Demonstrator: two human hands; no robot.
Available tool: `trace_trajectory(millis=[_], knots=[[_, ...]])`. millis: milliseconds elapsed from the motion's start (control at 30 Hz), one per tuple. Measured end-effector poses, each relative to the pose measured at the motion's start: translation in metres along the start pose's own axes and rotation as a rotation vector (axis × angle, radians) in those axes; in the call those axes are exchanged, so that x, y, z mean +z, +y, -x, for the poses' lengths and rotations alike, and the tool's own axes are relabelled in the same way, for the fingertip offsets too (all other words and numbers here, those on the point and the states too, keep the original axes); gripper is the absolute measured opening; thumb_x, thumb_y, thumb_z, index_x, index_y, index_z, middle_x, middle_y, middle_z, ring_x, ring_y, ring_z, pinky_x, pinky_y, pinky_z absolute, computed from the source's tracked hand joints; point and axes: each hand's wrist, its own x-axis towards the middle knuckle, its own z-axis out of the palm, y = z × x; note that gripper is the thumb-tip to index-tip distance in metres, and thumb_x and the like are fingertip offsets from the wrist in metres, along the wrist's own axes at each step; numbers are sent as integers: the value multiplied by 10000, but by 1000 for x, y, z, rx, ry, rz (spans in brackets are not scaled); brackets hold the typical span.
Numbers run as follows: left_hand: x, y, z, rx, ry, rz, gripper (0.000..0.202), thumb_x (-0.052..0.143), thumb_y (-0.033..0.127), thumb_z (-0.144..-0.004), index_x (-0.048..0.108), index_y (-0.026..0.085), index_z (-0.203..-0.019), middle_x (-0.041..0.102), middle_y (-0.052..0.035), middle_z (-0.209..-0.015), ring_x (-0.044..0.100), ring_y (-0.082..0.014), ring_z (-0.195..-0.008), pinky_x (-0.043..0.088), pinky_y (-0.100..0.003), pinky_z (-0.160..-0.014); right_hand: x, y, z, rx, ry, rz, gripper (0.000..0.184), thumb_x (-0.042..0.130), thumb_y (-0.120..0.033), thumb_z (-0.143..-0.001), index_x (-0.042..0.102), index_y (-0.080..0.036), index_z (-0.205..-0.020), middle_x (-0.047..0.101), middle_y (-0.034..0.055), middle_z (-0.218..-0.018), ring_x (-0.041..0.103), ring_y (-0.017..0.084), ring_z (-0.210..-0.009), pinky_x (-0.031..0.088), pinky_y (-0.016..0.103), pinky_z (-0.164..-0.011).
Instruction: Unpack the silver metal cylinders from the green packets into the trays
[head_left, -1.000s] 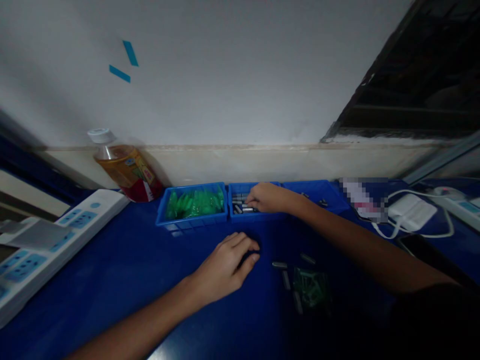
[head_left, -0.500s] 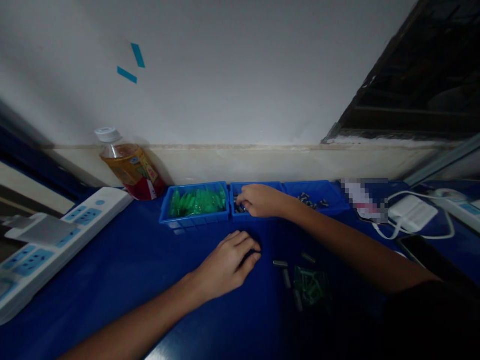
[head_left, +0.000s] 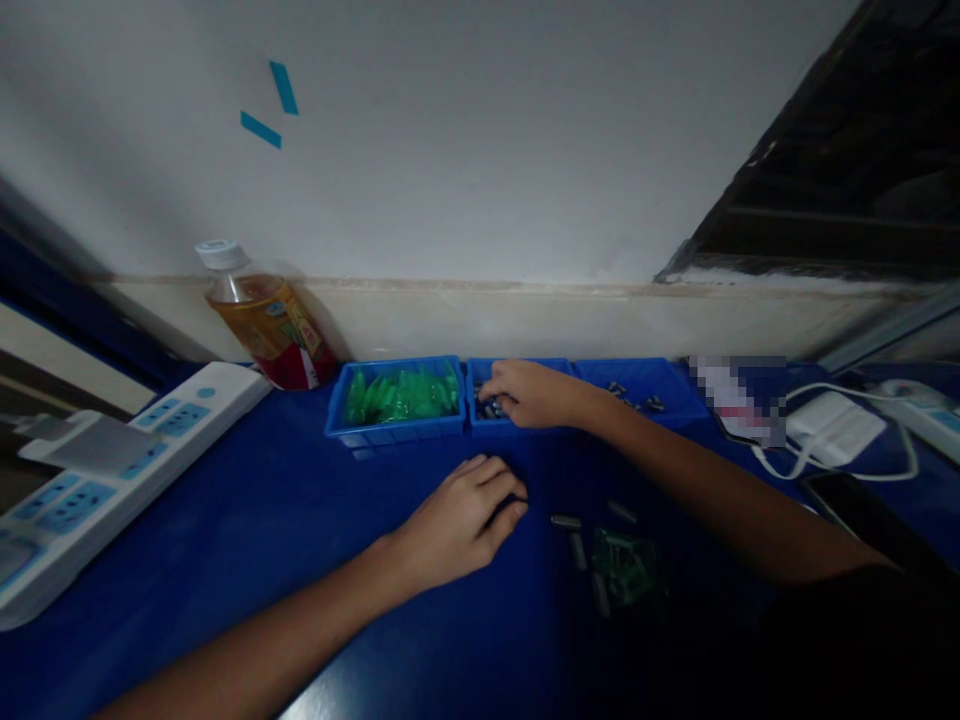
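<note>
My right hand (head_left: 529, 390) reaches into the middle blue bin (head_left: 487, 428), its thumb and fingertips close together among small metal parts (head_left: 491, 408). Whatever lies between those fingertips is too small and partly hidden to make out. On the blue table rests my left hand (head_left: 469, 520), fingers bent, with a gap between thumb and index finger and nothing visible in it. Left of the middle bin stands a blue bin (head_left: 397, 432) full of green plastic packets (head_left: 405, 395). The right-hand blue bin (head_left: 637, 374) holds a few small metal pieces (head_left: 654, 404).
Several metal cylinders (head_left: 566, 521) lie around a green clear bag (head_left: 626, 570) on the table. A drink bottle (head_left: 274, 325) and a white power strip (head_left: 217, 385) stand at left. On the right are a white charger (head_left: 840, 427), cables and a dark phone (head_left: 862, 510).
The view has shifted slightly. My right hand stays in the middle bin, its fingers moving a little among the metal parts. My left hand holds the same pose on the table.
</note>
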Motion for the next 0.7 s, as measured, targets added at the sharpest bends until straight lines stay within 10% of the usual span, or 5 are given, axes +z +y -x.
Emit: trace_trajectory(millis=[700], knots=[[-2,0,0,10,1,-5,186,415,229,-930,584,167,-977,587,-61,-939,535,-184,-900,427,-348,-849,2,8,-4,50,-48,31,263,474,-62,-763,702,-123,-879,692,112,-905,603,192,-860,390,254,-774]])
